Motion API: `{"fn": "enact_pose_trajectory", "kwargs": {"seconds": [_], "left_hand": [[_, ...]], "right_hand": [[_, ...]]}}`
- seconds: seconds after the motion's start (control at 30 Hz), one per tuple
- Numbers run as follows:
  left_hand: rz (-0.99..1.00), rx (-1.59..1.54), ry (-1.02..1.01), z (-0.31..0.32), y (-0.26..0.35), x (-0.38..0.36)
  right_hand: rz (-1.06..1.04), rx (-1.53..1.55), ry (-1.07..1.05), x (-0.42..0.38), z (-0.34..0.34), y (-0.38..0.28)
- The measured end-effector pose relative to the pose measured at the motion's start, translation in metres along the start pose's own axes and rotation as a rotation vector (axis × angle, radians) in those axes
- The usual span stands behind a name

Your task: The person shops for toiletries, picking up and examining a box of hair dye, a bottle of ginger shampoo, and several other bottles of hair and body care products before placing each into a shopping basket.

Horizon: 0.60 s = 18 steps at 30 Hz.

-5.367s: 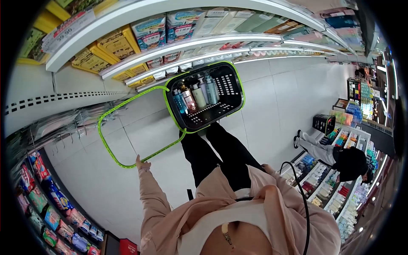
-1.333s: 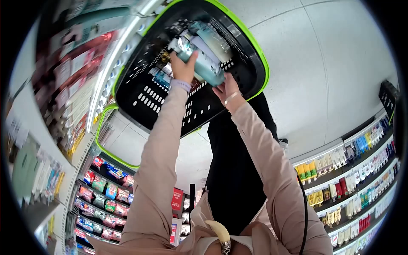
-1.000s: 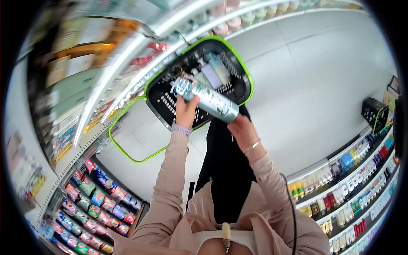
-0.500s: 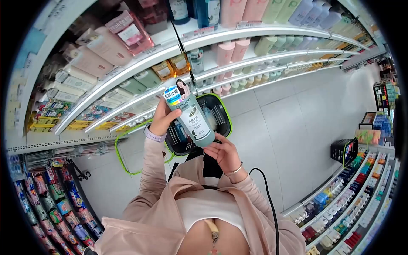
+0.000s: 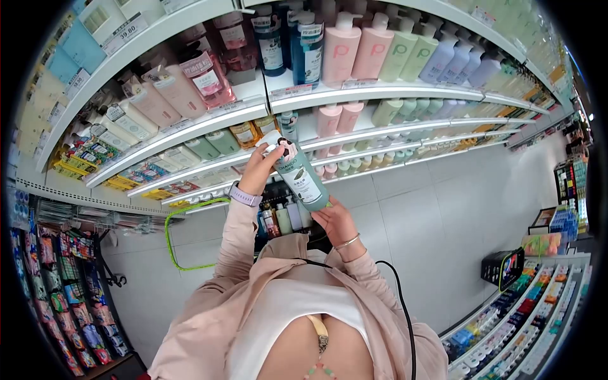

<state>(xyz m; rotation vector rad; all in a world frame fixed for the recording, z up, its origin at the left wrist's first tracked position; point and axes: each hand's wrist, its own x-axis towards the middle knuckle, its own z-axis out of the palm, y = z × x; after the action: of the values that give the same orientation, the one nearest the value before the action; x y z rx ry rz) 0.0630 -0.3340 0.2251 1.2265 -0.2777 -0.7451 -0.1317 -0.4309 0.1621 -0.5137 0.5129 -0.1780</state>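
Note:
A green shampoo bottle with a white label and a picture tag near its top is held tilted in front of the shelves. My left hand, with a purple band on its wrist, is closed around the bottle's white top end. Under the lower end, my right hand supports the base with its fingers closed against it. Below the hands, a black shopping basket on the floor is partly hidden by my jacket and arms. Several upright bottles show inside it.
A curved shelf ahead carries pink pump bottles, blue bottles and other bottles. Bagged goods hang at left. At right stand another black basket and low shelves. A black cable runs beside my right arm.
The view has tilted up, showing more of the upper shelf. The bottle has shifted right and turned slightly, and my left hand's grip has moved up to its top end.

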Motion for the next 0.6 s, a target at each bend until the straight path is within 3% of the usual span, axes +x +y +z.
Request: {"fn": "enact_pose_trajectory", "kwargs": {"seconds": [0.17, 0.27, 0.37, 0.6], "left_hand": [[0.005, -0.021, 0.086, 0.015, -0.014, 0.046], [-0.001, 0.001, -0.013, 0.037, 0.003, 0.058], [-0.031, -0.116, 0.071, 0.056, 0.016, 0.062], [-0.032, 0.069, 0.167, 0.053, 0.007, 0.079]], "right_hand": [[0.019, -0.023, -0.088, 0.025, -0.021, -0.042], [0.033, -0.035, -0.113, 0.039, -0.021, -0.068], [0.079, -0.021, -0.142, 0.058, -0.029, -0.081], [0.233, 0.042, -0.162, 0.082, -0.036, -0.093]]}}
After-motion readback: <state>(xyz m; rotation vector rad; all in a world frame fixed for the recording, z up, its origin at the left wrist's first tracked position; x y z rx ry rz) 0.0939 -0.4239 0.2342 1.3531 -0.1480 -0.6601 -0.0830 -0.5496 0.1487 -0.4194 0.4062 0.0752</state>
